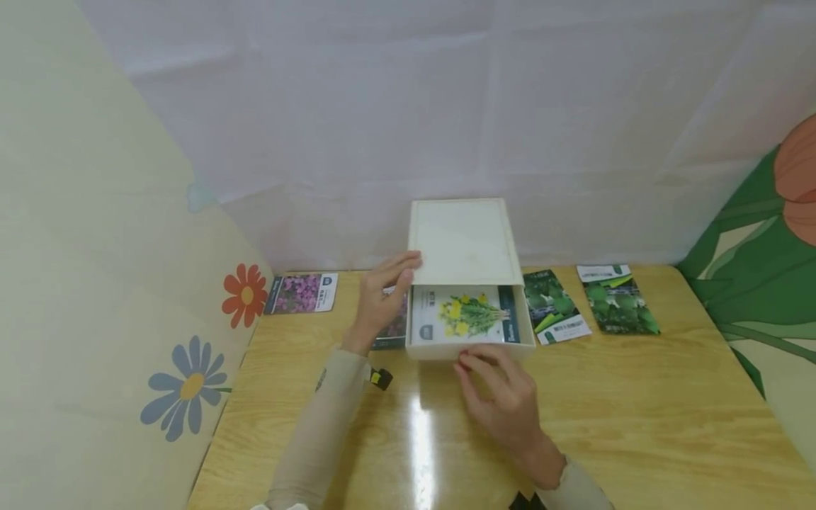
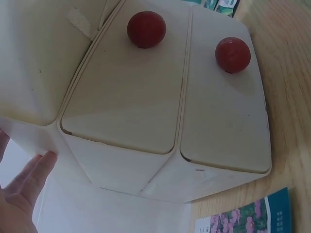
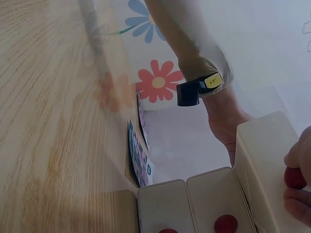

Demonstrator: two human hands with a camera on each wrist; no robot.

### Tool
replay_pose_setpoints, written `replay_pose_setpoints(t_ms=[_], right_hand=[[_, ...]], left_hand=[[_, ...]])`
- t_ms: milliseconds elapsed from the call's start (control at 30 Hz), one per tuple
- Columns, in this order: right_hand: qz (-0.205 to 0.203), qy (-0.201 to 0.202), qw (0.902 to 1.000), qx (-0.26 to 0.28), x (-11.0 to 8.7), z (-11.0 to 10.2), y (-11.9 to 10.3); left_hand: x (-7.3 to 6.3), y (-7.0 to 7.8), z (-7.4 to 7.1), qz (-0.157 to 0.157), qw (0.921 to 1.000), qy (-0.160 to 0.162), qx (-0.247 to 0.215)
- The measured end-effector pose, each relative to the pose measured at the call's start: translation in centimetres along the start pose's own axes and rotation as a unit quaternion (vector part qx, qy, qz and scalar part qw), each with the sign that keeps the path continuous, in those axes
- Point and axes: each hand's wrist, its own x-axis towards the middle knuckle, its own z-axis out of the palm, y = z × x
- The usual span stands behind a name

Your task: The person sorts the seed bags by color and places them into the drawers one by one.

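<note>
A white mini drawer cabinet (image 1: 465,237) stands against the cloth at the back of the table. Its top drawer (image 1: 440,352) is pulled out, and a seed packet (image 1: 468,315) with yellow flowers lies inside. With thumb and fingers my right hand (image 1: 506,397) pinches that drawer's red knob (image 3: 294,178). My left hand (image 1: 382,294) rests its fairly straight fingers against the cabinet's left side, near the top edge. Below, the middle drawer (image 2: 126,92) and the bottom drawer (image 2: 223,111) sit closed, each with a round red knob. What lies under the top packet is hidden.
A pink-flower packet (image 1: 299,292) lies at the table's back left. Another packet (image 1: 392,329) lies by the cabinet's left side, partly behind my left hand. Two green-leaf packets (image 1: 554,306) lie to the right. White cloth (image 1: 370,142) hangs close behind the cabinet.
</note>
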Motion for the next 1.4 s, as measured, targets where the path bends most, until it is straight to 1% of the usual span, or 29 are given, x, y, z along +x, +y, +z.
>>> replay_pose_setpoints(t_ms=[67,167,467,600,733,867,1000,1200,1300,1400], right_hand=[[0.011,-0.007,0.9999,0.0,-0.1,0.0,0.0],[0.018,-0.011,0.9998,0.002,-0.1,0.0,0.1],[0.005,-0.007,1.0,-0.004,0.3,0.7,1.0],[0.01,-0.01,0.9999,0.002,0.4,0.8,1.2],[0.017,-0.014,0.9997,0.008,0.5,0.8,1.3],[0.022,-0.016,0.9996,0.007,0.6,0.9,1.5],[0.021,-0.015,0.9997,0.003,0.8,1.1,1.8],[0.023,-0.014,0.9996,-0.011,1.2,1.6,2.3],[0.023,-0.006,0.9997,-0.008,1.4,1.8,2.5],[0.024,0.0,0.9997,-0.007,1.7,1.9,2.7]], left_hand=[[-0.1,0.1,0.0,-0.004,1.0,0.0,-0.003],[-0.1,0.2,0.0,-0.007,1.0,0.0,-0.007],[-0.1,0.3,0.0,-0.006,1.0,0.001,0.0],[-0.1,0.2,0.1,-0.006,1.0,0.003,-0.007],[-0.1,0.2,0.1,-0.013,0.9998,0.006,-0.014],[-0.2,0.4,0.2,-0.023,0.9996,0.01,-0.012],[-0.1,1.4,0.3,-0.03,0.9993,0.015,-0.013],[0.5,3.9,0.1,-0.034,0.9989,0.02,-0.026],[0.6,4.3,0.0,-0.037,0.9989,0.018,-0.023],[0.6,4.2,0.0,-0.039,0.9989,0.017,-0.02]])
